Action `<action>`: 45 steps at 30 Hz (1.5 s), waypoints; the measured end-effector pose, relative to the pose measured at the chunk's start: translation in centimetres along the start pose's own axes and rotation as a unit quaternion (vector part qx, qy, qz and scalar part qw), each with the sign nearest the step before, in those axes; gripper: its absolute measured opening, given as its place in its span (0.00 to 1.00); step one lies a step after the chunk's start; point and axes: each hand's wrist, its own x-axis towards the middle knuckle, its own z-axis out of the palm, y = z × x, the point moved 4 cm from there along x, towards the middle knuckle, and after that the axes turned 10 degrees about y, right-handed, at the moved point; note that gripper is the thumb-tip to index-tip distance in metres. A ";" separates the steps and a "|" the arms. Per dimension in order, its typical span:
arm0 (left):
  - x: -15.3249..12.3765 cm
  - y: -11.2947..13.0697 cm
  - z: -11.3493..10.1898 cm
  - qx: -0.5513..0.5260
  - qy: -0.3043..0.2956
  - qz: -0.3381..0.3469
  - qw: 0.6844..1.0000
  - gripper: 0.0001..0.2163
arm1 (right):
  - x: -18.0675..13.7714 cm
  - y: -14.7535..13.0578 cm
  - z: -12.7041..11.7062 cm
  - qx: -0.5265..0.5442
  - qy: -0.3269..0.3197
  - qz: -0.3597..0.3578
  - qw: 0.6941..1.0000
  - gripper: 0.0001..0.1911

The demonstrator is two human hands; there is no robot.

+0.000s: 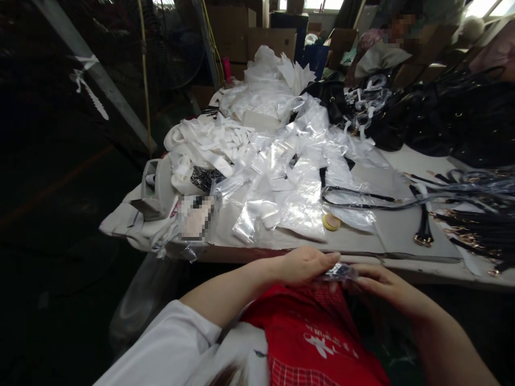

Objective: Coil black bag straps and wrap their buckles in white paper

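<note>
A small, dark piece wrapped in clear plastic [340,272] is pinched between both hands, just off the table's front edge and above the red apron [322,338]. My left hand [308,266] is closed on its left end, thumb on top. On the other end, my right hand [384,284] grips with thumb and fingers, partly in shadow. What the plastic contains is too small to make out. Close beyond the hands, a yellow tape roll [331,222] lies by a pile of clear plastic bags [301,198].
At the left of the table [362,241] stands a grey tape dispenser [156,187] beside white strips [209,139]. Black straps with gold clasps [470,230] lie on the right, with black bags [442,118] behind. Another person [370,43] is beyond, near cardboard boxes [271,44].
</note>
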 end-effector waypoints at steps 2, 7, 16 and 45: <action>0.0 -0.1 -0.6 -0.167 -0.025 -0.073 0.983 0.31 | 0.6 1.0 1.3 0.007 -0.023 -0.002 1.000 0.20; 0.5 -0.8 -3.7 -0.417 0.031 -0.113 0.901 0.31 | 0.8 3.2 1.5 0.014 0.085 -0.054 0.995 0.32; 1.3 0.5 -6.9 -0.561 0.149 -0.051 0.812 0.26 | 1.8 1.6 4.0 -0.164 0.102 -0.100 0.976 0.23; 0.1 -4.3 -1.1 0.126 -0.107 -0.033 0.986 0.26 | 1.3 -1.1 2.4 -0.281 0.021 -0.135 0.950 0.19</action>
